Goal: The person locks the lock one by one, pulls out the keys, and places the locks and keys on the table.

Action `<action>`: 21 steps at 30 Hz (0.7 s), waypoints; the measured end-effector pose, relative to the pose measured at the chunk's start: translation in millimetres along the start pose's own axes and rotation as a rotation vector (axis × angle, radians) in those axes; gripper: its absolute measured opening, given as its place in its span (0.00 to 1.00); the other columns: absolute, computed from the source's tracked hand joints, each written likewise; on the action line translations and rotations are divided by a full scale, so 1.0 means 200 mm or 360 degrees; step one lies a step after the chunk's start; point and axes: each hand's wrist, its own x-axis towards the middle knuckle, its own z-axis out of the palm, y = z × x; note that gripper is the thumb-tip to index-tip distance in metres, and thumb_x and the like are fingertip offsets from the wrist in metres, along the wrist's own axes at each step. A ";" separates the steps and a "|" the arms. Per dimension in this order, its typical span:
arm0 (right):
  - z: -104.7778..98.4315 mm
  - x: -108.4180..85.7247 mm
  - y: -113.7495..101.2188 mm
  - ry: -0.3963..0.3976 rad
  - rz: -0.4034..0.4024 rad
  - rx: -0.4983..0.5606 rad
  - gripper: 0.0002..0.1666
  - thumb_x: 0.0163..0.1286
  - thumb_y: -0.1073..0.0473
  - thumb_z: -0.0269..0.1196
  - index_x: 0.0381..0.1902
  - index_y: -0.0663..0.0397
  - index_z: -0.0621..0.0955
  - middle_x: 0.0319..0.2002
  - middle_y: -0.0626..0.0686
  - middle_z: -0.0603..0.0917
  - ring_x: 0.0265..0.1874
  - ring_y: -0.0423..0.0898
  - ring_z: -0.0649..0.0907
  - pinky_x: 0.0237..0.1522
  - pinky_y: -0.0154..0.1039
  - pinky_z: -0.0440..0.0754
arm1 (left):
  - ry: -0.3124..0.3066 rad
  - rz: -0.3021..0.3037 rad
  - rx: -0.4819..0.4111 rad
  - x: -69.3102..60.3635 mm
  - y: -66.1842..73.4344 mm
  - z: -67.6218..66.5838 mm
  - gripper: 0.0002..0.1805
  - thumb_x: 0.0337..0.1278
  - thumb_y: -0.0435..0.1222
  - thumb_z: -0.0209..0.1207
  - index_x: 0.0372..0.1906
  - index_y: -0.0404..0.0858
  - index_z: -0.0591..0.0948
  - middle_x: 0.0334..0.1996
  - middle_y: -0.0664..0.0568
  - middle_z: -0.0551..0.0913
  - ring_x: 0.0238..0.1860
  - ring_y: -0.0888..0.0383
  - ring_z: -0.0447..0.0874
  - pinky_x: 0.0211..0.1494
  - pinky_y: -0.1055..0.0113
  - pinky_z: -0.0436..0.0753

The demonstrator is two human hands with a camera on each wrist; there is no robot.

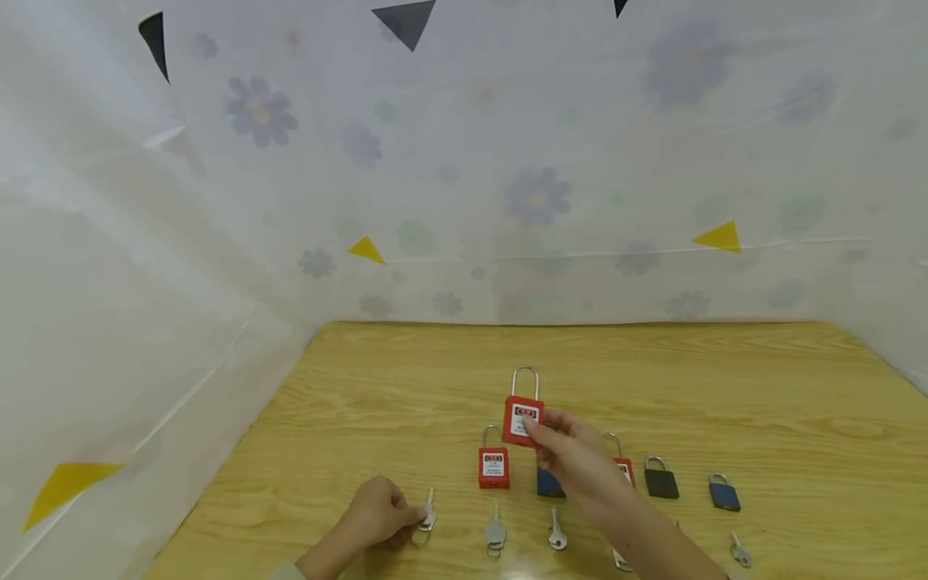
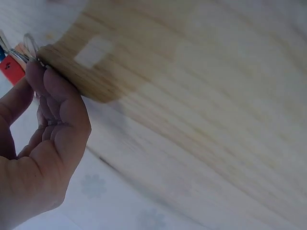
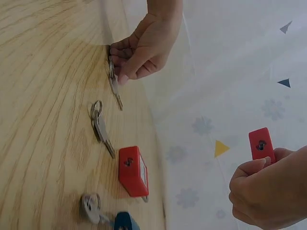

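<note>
My right hand [image 1: 580,463] holds a red padlock [image 1: 524,409] by its lower right side, raised above the table, its long shackle up and the white label facing me. In the right wrist view, the keyhole shows on that padlock's underside [image 3: 260,143]. On the left, my left hand [image 1: 379,511] pinches a small set of keys [image 1: 430,509] on a ring between thumb and fingertips, low at the tabletop. In the left wrist view these keys [image 2: 20,54] are partly hidden by the fingertips. Another red padlock [image 1: 494,467] stands on the table between the hands.
A blue padlock [image 1: 549,483] and a red padlock [image 1: 623,467] are partly behind my right hand. Farther right are a black padlock [image 1: 661,483] and a small blue padlock [image 1: 725,495]. Keys [image 1: 495,533] lie in a row nearer me. Floral sheeting [image 1: 464,185] surrounds the table [image 1: 406,379].
</note>
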 end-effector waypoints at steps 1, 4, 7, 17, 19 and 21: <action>0.04 0.01 0.01 -0.0007 -0.0006 -0.0003 0.22 0.68 0.61 0.57 0.54 0.67 0.66 0.35 0.47 0.71 0.28 0.38 0.67 0.29 0.28 0.68 | -0.0010 0.0001 -0.0014 0.00 0.00 0.00 0.16 0.53 0.35 0.62 0.14 0.32 0.79 0.11 0.54 0.80 0.13 0.66 0.75 0.19 0.74 0.77; 0.13 0.05 0.03 -0.0030 -0.0023 -0.0006 0.21 0.66 0.62 0.58 0.52 0.67 0.68 0.32 0.47 0.73 0.28 0.39 0.68 0.30 0.29 0.68 | -0.0048 0.0009 -0.0089 0.01 -0.01 0.01 0.17 0.57 0.36 0.60 0.16 0.31 0.80 0.13 0.54 0.80 0.14 0.66 0.74 0.20 0.75 0.76; 0.20 0.08 0.06 -0.0039 -0.0026 -0.0009 0.20 0.65 0.62 0.60 0.51 0.67 0.69 0.30 0.46 0.74 0.26 0.39 0.68 0.29 0.29 0.68 | -0.0082 -0.0009 -0.0153 0.01 -0.01 0.01 0.17 0.59 0.37 0.57 0.18 0.31 0.81 0.13 0.54 0.80 0.15 0.66 0.74 0.21 0.75 0.76; 0.36 0.15 0.19 -0.0009 -0.0048 -0.0085 0.20 0.62 0.64 0.62 0.47 0.70 0.70 0.26 0.45 0.75 0.22 0.37 0.69 0.26 0.29 0.69 | -0.0053 -0.0057 -0.0199 0.01 -0.01 0.04 0.17 0.59 0.37 0.57 0.18 0.32 0.80 0.11 0.56 0.77 0.14 0.67 0.73 0.20 0.75 0.75; 0.38 0.18 0.22 0.0017 -0.0059 -0.0159 0.19 0.61 0.64 0.62 0.46 0.70 0.70 0.27 0.47 0.75 0.22 0.38 0.70 0.27 0.29 0.70 | -0.0049 -0.0053 -0.0208 0.01 0.00 0.04 0.17 0.59 0.37 0.57 0.18 0.32 0.79 0.11 0.57 0.77 0.14 0.67 0.73 0.19 0.75 0.75; 0.39 0.22 0.25 0.0051 -0.0107 -0.0305 0.19 0.60 0.64 0.64 0.45 0.70 0.72 0.29 0.49 0.75 0.25 0.39 0.72 0.27 0.30 0.72 | -0.0047 -0.0052 -0.0242 0.01 0.00 0.05 0.16 0.59 0.36 0.57 0.18 0.31 0.79 0.11 0.57 0.77 0.15 0.67 0.73 0.20 0.74 0.76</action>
